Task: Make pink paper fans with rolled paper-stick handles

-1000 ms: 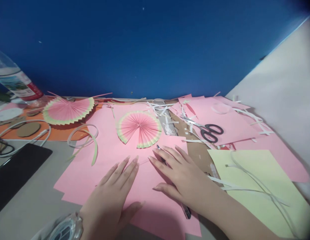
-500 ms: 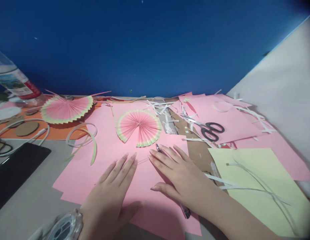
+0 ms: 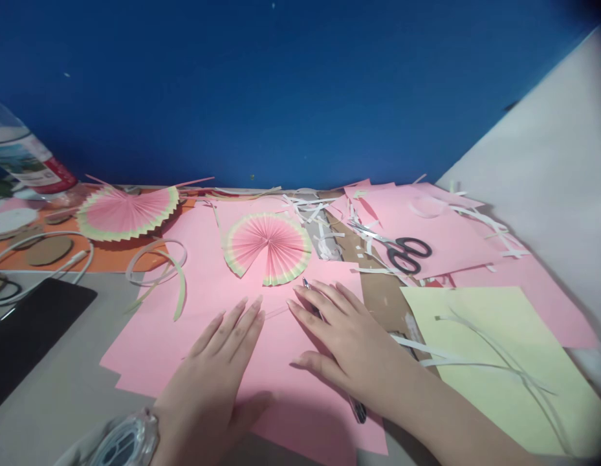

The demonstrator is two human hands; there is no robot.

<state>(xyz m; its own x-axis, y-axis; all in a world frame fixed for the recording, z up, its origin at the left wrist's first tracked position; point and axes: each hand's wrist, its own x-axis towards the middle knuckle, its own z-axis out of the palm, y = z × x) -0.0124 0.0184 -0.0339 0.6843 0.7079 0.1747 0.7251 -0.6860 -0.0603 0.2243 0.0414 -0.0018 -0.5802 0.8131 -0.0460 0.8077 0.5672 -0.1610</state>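
Note:
My left hand lies flat on the pink paper, fingers stretched out, a watch on its wrist. To its right, my right hand rests palm down with the fingers spread. Beneath the right hand is a long, slim dark object, only its two ends showing; I cannot make out what it is. Thin faint lines run across the paper between the hands. Just beyond the fingertips lies a pleated pink paper fan with a yellow-green edge and a gap at its front.
A second pleated fan sits at the back left, near a bottle. A black phone and white cable are at left. Scissors, white paper strips and a pale yellow sheet are at right.
The whole view has shifted very slightly. The right hand's fingers have moved a little over the dark object; the left hand stays in place.

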